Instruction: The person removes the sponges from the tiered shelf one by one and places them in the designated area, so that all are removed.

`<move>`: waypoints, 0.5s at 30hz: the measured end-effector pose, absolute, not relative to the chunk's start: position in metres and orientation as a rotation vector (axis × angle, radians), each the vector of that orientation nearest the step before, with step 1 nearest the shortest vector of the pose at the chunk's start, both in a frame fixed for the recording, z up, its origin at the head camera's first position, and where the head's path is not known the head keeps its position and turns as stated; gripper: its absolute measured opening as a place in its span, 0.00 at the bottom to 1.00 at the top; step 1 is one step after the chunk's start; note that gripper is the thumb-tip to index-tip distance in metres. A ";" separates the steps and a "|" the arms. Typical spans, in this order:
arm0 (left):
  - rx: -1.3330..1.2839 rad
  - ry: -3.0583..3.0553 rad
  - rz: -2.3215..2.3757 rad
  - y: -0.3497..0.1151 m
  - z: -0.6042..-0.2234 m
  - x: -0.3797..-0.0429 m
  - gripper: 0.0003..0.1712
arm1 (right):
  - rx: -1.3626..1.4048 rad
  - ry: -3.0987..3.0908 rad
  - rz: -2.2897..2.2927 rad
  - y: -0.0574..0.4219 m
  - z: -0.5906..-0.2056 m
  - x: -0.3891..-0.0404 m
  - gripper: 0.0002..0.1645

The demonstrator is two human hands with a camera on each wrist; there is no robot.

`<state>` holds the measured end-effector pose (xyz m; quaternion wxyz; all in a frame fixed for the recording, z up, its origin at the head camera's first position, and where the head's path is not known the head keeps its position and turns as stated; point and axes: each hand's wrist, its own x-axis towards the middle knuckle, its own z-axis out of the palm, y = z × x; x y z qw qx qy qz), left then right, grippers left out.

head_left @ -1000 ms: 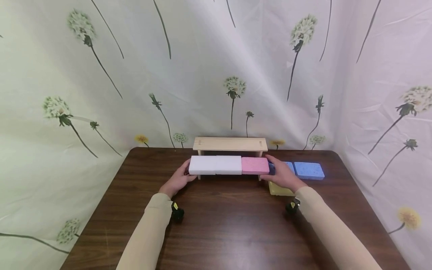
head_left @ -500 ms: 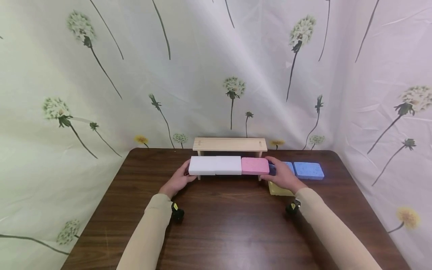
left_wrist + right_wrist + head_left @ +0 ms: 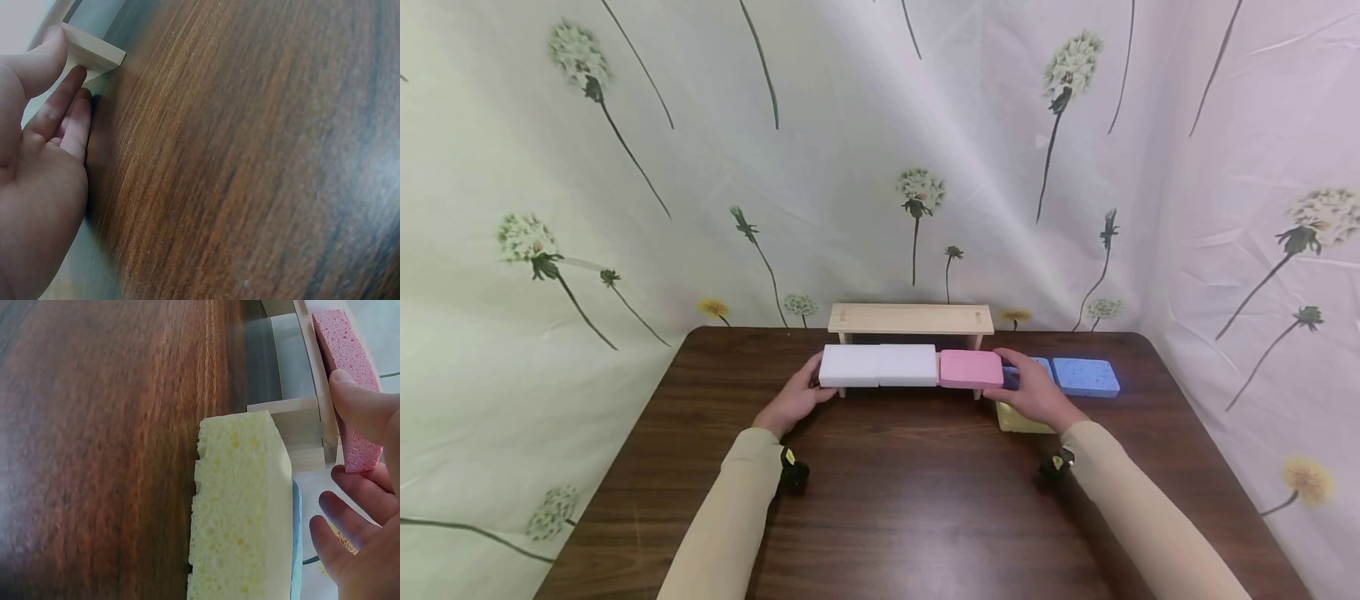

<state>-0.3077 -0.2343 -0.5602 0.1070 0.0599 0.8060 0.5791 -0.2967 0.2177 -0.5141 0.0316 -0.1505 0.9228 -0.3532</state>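
Head view: right hand pinches pink sponge; left hand beside left white block, grip unclear.

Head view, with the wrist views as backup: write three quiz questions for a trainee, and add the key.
1. How many white blocks show in the head view?
2. True or false: the right hand touches the yellow sponge.
3. Pick one. In the head view, the sponge nearest the right edge of the table is: A) pink; B) yellow; C) blue.

Key: 1. Two. 2. False; it holds the pink sponge. 3. C, a blue sponge.
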 end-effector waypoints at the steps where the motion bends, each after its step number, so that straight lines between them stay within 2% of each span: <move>1: 0.174 2.374 1.701 -0.234 -0.560 -0.308 0.49 | -0.463 2.842 -1.092 0.218 -0.514 -0.296 0.49; 15: 0.197 2.377 1.708 -0.232 -0.555 -0.305 0.49 | -0.483 2.882 -1.065 0.229 -0.514 -0.290 0.49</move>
